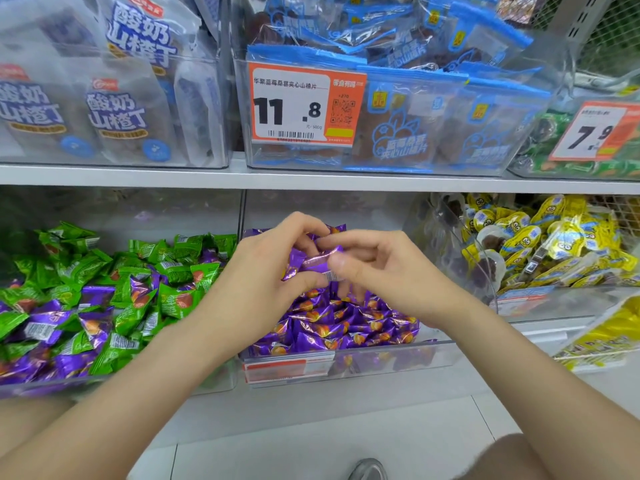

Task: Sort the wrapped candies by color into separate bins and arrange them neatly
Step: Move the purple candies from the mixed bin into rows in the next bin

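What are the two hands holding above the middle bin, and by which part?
A purple wrapped candy: left hand holds its left side, right hand pinches its right end between thumb and fingers.

1. The purple candies (332, 327) have glossy wrappers that look like crinkled metallic foil.
2. The green candies (79, 268) have shiny wrappers of thin plastic film.
3. The bins (433, 356) are clear, smooth plastic with soft reflections.
4. The shelf (138, 176) edge looks white, smooth and matt.
5. The price tag (291, 105) looks like matt paper.
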The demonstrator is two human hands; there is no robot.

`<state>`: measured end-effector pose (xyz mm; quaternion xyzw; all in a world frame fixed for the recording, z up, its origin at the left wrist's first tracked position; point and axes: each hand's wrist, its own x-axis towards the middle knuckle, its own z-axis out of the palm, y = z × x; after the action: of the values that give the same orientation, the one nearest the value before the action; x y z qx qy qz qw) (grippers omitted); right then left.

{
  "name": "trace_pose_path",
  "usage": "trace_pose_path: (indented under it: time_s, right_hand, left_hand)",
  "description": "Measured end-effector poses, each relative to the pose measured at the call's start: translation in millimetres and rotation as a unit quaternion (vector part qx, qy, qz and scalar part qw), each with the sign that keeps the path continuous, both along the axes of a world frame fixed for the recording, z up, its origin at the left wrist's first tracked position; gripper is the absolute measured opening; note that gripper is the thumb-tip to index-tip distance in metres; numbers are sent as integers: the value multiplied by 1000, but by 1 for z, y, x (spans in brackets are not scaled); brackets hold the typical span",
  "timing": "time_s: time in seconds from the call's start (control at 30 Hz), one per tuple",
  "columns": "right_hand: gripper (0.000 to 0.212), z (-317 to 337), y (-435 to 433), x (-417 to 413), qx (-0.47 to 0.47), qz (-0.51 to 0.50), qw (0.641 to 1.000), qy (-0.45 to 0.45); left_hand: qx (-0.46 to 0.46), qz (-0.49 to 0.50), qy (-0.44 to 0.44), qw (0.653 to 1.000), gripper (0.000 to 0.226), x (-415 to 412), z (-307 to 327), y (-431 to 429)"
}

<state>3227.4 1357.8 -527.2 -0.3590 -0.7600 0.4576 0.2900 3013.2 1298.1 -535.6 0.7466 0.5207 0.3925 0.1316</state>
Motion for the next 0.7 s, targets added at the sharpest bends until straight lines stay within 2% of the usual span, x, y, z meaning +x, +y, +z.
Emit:
trace_pose_path:
  time_s: [0.07, 0.17, 0.27, 0.33, 0.4, 0.6, 0.7]
  right_hand:
    - [19, 2, -3, -1, -29, 3, 999, 13]
    - [9, -1, 9, 10, -46, -54, 997, 6]
    - [11, -9, 23, 29, 9, -108, 990, -95]
    - [15, -18, 30, 37, 54, -96, 976, -187]
    - [16, -29, 34, 39, 67, -76, 965, -243]
    - [14, -36, 37, 39, 89, -70, 962, -249]
    - [13, -30, 32, 39, 43, -73, 982, -166]
  left_hand:
    - [3, -10, 2, 1000, 44, 1, 0, 1]
    - [35, 18, 32, 999, 33, -1, -3, 2]
    - [36, 52, 35, 997, 22, -3, -3, -1]
    - [32, 43, 34, 998, 17, 0, -2, -5]
    - [15, 22, 29, 999, 26, 3, -2, -8]
    - [-30, -9, 38, 999, 38, 3, -6, -11]
    - [-16, -14, 67, 998, 52, 1, -7, -10]
